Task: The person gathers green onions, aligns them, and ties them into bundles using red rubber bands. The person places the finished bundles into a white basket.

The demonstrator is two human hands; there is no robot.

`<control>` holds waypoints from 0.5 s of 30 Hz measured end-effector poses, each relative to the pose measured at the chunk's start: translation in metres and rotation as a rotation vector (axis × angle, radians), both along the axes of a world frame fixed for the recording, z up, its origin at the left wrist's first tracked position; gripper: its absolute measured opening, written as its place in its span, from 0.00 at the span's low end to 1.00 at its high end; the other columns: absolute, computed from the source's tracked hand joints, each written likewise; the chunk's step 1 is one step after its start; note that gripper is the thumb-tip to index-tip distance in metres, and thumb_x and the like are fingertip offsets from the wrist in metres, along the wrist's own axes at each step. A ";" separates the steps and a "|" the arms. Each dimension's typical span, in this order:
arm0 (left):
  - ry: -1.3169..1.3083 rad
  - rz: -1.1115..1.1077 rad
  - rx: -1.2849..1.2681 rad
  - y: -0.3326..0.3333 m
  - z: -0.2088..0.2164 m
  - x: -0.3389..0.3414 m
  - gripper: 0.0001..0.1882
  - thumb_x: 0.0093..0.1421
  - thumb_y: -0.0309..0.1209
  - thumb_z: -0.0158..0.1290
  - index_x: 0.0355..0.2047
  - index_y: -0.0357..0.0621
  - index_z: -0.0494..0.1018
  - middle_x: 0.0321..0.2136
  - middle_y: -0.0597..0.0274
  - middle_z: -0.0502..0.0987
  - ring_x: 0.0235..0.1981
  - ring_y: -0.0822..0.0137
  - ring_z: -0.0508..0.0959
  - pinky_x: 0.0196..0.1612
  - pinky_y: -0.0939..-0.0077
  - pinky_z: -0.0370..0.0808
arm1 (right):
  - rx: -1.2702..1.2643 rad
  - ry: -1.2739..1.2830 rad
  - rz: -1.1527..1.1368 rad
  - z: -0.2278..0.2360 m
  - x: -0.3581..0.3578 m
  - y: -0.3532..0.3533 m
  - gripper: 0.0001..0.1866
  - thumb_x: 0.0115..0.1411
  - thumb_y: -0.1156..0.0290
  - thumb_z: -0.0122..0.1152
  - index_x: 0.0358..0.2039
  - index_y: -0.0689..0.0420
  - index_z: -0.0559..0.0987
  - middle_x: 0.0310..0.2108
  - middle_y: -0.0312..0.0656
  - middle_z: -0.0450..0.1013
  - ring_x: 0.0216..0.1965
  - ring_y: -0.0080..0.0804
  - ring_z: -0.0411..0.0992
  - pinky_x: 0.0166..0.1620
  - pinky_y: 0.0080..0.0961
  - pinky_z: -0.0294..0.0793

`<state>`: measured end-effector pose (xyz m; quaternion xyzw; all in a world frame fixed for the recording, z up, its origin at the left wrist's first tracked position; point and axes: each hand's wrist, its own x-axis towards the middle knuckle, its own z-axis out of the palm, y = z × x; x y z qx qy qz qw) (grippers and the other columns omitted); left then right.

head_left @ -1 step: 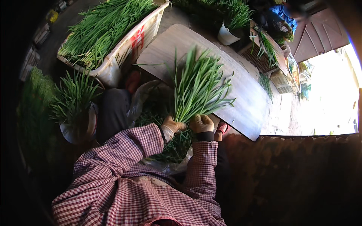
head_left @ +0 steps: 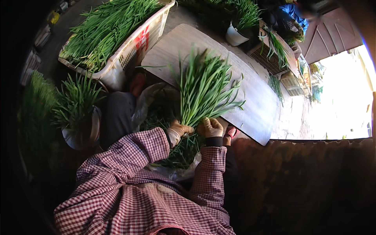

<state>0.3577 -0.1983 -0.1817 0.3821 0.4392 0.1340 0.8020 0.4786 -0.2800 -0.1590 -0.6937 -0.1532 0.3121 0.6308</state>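
A fanned bunch of long green chives [head_left: 205, 88] rises from my left hand [head_left: 179, 129], which is wrapped round its stem ends. The leaf tips spread over a grey board [head_left: 256, 111]. Close beside the base of the bunch, on its right, my right hand [head_left: 210, 127] has its fingers curled together in a pinch; whatever is between them is hidden. Both hands wear pale, soiled gloves. Under them, between my knees, a clear plastic bag [head_left: 188, 172] holds loose green leaves [head_left: 178, 156].
At the upper left stands a pale crate [head_left: 135, 47] heaped with chives. A white bucket [head_left: 84, 137] of greens sits by my left knee, another white bucket [head_left: 235, 37] beyond the board. Farther right, a person in blue [head_left: 293, 17] works behind crates. A dark brown surface [head_left: 305, 172] lies at the lower right.
The leaves of the bunch have shifted slightly. My right hand has moved up a little beside the stems, while my left hand keeps its hold.
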 end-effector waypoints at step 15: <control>-0.040 -0.088 -0.305 0.026 0.008 -0.001 0.05 0.42 0.21 0.59 0.22 0.34 0.75 0.23 0.56 0.76 0.23 0.69 0.76 0.22 0.82 0.76 | -0.002 0.987 0.204 -0.107 -0.021 -0.091 0.16 0.55 0.66 0.53 0.40 0.62 0.68 0.28 0.39 0.69 0.27 0.37 0.67 0.33 0.31 0.70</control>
